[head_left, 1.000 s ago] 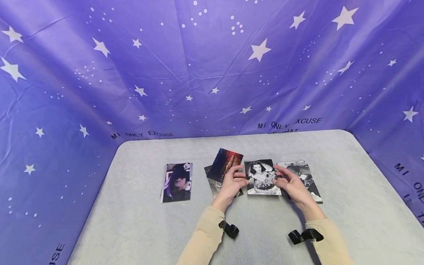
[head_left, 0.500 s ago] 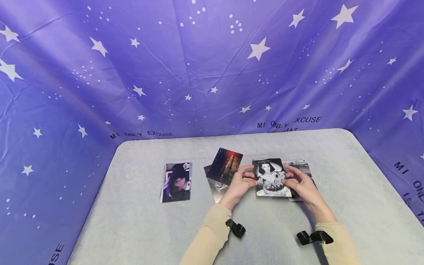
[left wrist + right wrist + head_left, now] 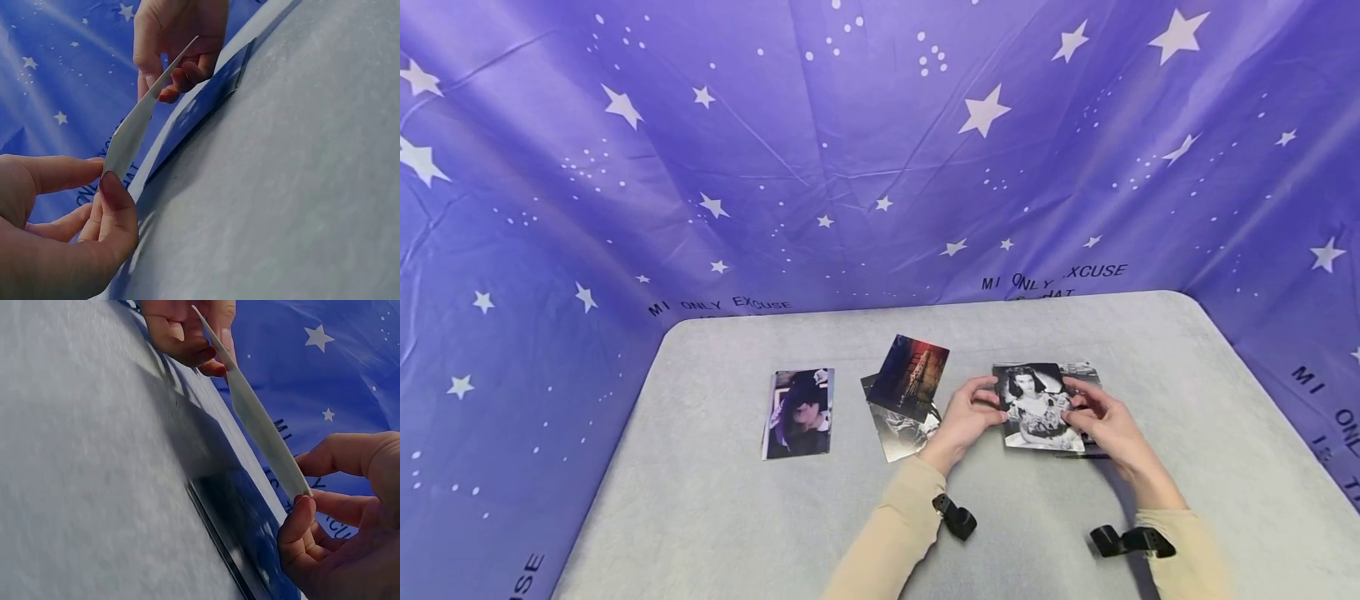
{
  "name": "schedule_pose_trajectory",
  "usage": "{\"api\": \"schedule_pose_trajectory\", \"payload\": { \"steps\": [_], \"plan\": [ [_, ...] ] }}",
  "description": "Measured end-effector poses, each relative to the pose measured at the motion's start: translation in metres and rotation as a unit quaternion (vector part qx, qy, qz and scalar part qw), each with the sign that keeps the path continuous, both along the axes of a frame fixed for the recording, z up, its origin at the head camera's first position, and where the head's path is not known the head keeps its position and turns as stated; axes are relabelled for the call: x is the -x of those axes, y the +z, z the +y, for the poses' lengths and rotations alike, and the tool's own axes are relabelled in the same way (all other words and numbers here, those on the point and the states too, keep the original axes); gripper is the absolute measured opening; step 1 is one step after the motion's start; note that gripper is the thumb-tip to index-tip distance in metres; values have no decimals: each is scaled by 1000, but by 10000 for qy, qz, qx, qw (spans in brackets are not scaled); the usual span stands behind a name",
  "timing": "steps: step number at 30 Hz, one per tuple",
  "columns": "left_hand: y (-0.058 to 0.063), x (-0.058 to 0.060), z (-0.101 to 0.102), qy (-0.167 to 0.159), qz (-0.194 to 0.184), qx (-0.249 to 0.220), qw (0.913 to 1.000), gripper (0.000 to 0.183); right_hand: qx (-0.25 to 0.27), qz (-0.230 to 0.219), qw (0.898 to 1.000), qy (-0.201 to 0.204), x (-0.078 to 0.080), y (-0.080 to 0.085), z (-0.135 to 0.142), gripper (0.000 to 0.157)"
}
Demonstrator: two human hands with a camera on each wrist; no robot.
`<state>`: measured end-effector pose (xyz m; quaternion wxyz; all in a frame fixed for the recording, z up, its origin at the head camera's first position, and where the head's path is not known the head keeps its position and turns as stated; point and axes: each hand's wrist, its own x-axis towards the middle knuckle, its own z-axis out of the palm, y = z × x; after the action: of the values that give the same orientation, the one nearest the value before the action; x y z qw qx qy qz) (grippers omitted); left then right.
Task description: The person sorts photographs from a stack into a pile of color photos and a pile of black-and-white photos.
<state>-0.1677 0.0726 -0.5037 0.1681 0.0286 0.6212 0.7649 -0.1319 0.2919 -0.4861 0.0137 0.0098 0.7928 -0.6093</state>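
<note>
A black-and-white photo print [image 3: 1033,412] of a seated figure in a patterned dress is held up between both hands. My left hand [image 3: 968,417] pinches its left edge, thumb on one face and fingers on the other. The opposite edge is pinched by my right hand [image 3: 1105,421]. Seen edge-on in the right wrist view, the print [image 3: 262,431] is raised off the table and slightly bowed. Beneath it lies a stack of black-and-white prints [image 3: 1084,377], mostly hidden by the held print and my right hand.
Left of my left hand, a dark red-and-blue print [image 3: 910,379] lies askew over a black-and-white one [image 3: 898,433]. Farther left is another stack of prints [image 3: 801,412]. The grey table [image 3: 715,517] ends at a purple star-patterned cloth [image 3: 880,150] behind it.
Both hands have moved right, carrying the print from beside the right-hand stack to over it. More of the middle black-and-white print is now uncovered.
</note>
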Motion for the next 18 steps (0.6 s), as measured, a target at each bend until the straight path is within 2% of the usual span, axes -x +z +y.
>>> {"api": "schedule_pose_trajectory", "payload": {
  "steps": [7, 13, 18],
  "plan": [
    [-6, -1, 16, 17, -199, -310, 9993, 60, -506, 97, 9987, -55, 0, -2, 11, 57],
    [-5, -1, 32, 216, -218, -158, 9994, 58, -782, 270, 9963, -226, 0, -6, 20, 51],
    [-4, -2, 46, 307, -306, -24, 9991, 57, -834, 177, 9957, -355, -2, -6, 30, 46]
  ]
}}
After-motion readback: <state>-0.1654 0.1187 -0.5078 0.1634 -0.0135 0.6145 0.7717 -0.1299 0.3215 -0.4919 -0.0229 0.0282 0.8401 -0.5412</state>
